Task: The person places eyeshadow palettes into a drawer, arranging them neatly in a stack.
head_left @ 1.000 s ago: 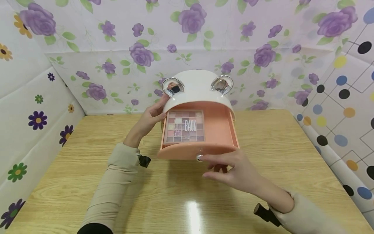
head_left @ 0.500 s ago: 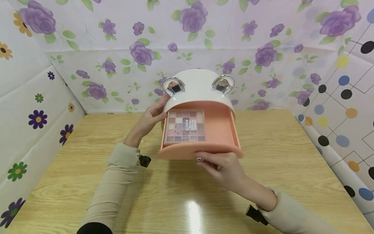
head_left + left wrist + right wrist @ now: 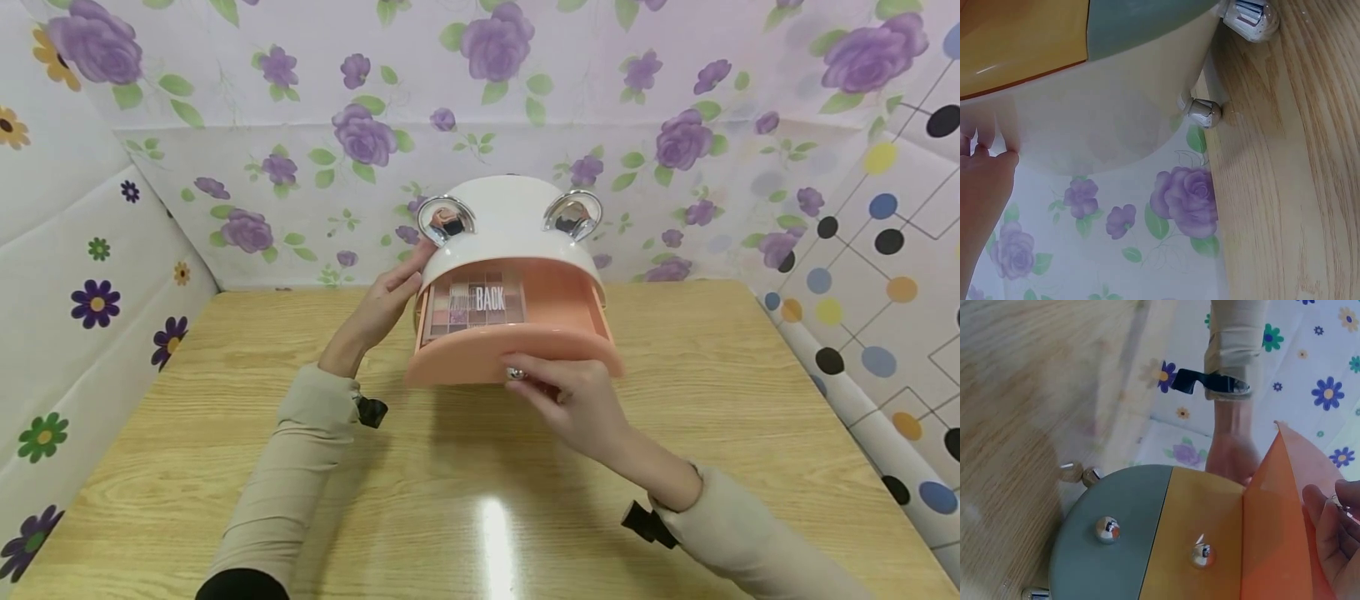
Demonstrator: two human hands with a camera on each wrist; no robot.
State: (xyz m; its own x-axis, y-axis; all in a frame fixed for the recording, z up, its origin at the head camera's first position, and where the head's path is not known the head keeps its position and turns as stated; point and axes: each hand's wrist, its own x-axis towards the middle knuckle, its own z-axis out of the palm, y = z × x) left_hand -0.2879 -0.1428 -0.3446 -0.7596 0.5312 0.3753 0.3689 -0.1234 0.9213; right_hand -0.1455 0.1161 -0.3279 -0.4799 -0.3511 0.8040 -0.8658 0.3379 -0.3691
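A white storage box with a rounded top (image 3: 510, 212) stands against the back wall, with two silver mirror ears. Its peach top drawer (image 3: 465, 358) is pulled out. In the drawer's left half lies an eyeshadow palette (image 3: 504, 302) under a clear lid marked "BACK". The right hand (image 3: 585, 408) pinches the drawer's small silver knob (image 3: 515, 373) between thumb and fingers. The left hand (image 3: 381, 310) rests with extended fingers against the box's left side; the left wrist view shows its fingertips (image 3: 1009, 156) on the white wall.
Below the peach drawer are a yellow drawer (image 3: 1194, 512) and a grey-green drawer (image 3: 1116, 506), each with a silver knob. Silver feet (image 3: 1204, 112) hold the box on the wooden table (image 3: 420, 517). Flower-printed sheeting (image 3: 300, 100) covers the wall behind.
The right hand has come left to take the knob between its fingers. The drawer's front has since moved up and back, showing more of its face and less of the palette. The left hand stays.
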